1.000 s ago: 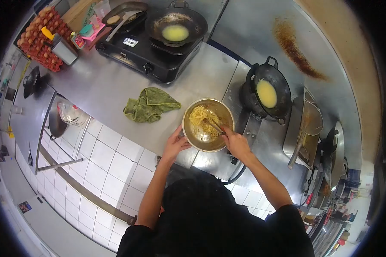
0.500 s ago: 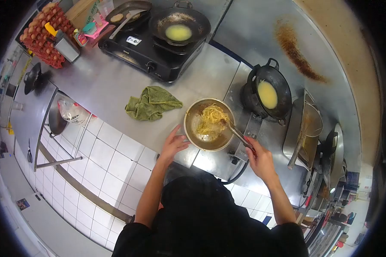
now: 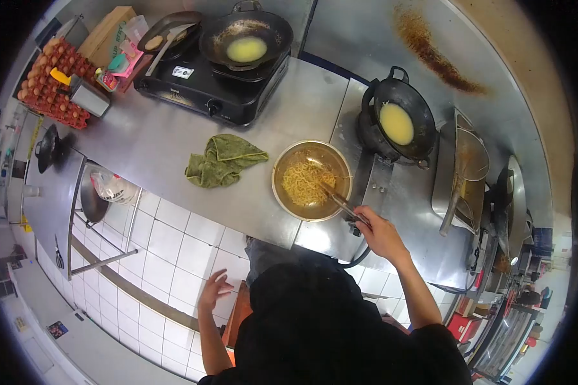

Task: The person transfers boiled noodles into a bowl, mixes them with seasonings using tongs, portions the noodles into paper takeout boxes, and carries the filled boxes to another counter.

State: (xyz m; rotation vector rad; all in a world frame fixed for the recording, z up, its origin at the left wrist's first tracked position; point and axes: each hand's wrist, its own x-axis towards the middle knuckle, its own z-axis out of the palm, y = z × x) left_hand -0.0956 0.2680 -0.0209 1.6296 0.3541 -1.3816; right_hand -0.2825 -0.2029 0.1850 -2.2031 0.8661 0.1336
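In the head view, a round metal bowl [image 3: 277, 191] stands on the steel counter and holds yellow noodles [image 3: 305, 182]. My right hand [image 3: 380, 232] is closed around metal tongs [image 3: 345, 204], whose tips reach into the noodles on the bowl's right side. My left hand [image 3: 216, 290] hangs in the air below the counter edge, over the tiled floor; its fingers are apart and nothing is in it. Left of the bowl lies a crumpled green cloth [image 3: 225, 160].
A black wok [image 3: 398, 125] with yellow liquid stands behind the bowl to the right. Another wok [image 3: 246, 38] and a flat pan [image 3: 167, 38] sit on a black gas stove [image 3: 212, 90]. Egg trays [image 3: 54, 83] are stacked at the far left; a strainer [image 3: 472, 160] lies right.
My left hand has left the bowl's side and dropped down and left, away from the counter. The noodles, bunched up before, now lie spread lower in the bowl. My right hand still grips the tongs.
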